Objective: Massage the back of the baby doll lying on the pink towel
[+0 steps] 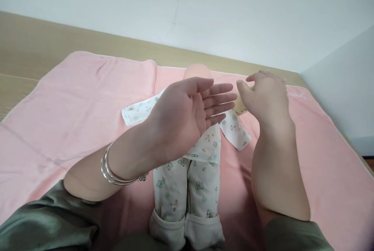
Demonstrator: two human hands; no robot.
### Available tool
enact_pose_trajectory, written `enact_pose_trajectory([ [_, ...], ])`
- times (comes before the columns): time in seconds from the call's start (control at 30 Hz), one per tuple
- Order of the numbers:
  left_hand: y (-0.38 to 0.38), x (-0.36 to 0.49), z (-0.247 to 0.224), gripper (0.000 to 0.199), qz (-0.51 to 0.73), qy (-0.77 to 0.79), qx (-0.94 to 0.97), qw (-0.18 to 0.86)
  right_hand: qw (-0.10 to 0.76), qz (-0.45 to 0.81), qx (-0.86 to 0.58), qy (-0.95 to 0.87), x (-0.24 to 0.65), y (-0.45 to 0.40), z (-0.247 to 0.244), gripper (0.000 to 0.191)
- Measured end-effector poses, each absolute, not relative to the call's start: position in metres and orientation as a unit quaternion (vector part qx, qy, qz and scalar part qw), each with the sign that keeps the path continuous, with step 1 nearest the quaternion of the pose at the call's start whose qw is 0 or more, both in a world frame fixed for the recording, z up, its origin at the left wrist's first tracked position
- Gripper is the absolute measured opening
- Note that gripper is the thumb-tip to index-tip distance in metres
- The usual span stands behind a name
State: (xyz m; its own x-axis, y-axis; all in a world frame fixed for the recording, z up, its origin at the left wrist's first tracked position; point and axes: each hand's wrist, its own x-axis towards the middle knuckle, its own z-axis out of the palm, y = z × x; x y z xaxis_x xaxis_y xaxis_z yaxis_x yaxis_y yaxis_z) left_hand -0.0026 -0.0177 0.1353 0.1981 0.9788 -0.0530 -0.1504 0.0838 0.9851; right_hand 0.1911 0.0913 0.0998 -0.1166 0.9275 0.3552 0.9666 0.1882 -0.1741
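Note:
My left hand (191, 112) is held palm up above a baby doll, its fingers stretched out to the right and nothing on the palm. Farther right, my right hand (264, 93) has its back toward me, with thumb and index finger apart. Just beyond its thumb a yellowish rounded object (239, 105) shows in part; whether the hand touches it I cannot tell. The doll lies on its back in a white printed top (209, 144) and white printed trousers (201, 188). Only the crown of its head (198, 71) shows above my left hand.
A pink blanket (87, 114) with some creases lies under the doll, over a wooden surface (37, 40). A pale wall (233, 17) with a crack rises behind it and meets another wall at the right. Silver bracelets (108, 169) circle my left wrist.

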Motion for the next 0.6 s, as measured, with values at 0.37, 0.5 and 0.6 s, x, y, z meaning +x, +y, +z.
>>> enact_pose_trajectory([
  [0.37,-0.021,0.001,0.135,0.054,0.46,0.425,0.441,0.643,0.309,-0.047,-0.506,-0.804,0.162,0.031,0.119,0.039],
  [0.5,-0.027,-0.001,0.141,0.085,0.474,0.389,0.465,0.638,0.376,-0.035,-0.349,-0.857,0.127,-0.019,0.106,0.069],
  [0.6,-0.029,-0.006,0.139,0.092,0.486,0.359,0.521,0.603,0.353,-0.011,-0.332,-0.874,0.112,-0.056,0.1,0.074],
])
